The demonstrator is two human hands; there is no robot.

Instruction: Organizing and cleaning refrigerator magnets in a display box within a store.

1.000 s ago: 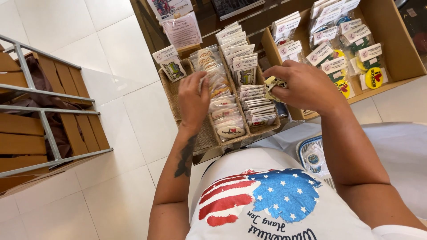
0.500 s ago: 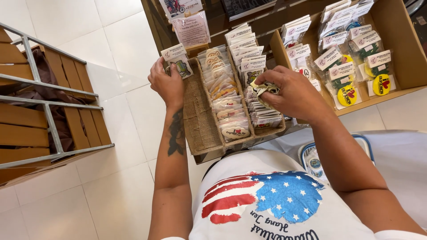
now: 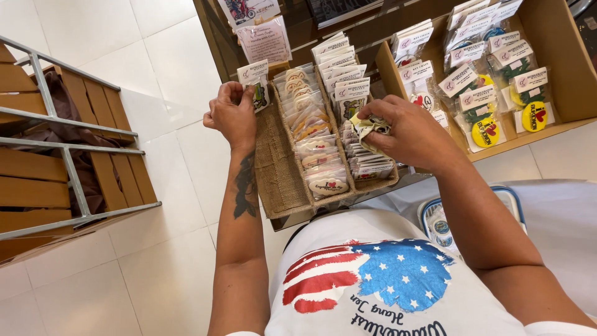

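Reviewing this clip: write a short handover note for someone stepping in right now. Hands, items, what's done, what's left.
Left hand: pinches a small carded packet at the burlap tray's left edge.
Right hand: holds a crumpled packet over the tray's right row.
Tray: middle row of clear packets and right row of carded packets stand filled; the left strip is bare burlap.
The cardboard box of packets to the right is untouched by either hand.
Left: both held packets are not yet set down.

Large glossy white floor tiles cover the ground, bright with even light. On the left stands a grey metal-framed rack of brown wooden slats, with dark brown cloth draped inside. At the far side sits a dark wooden shelf unit.
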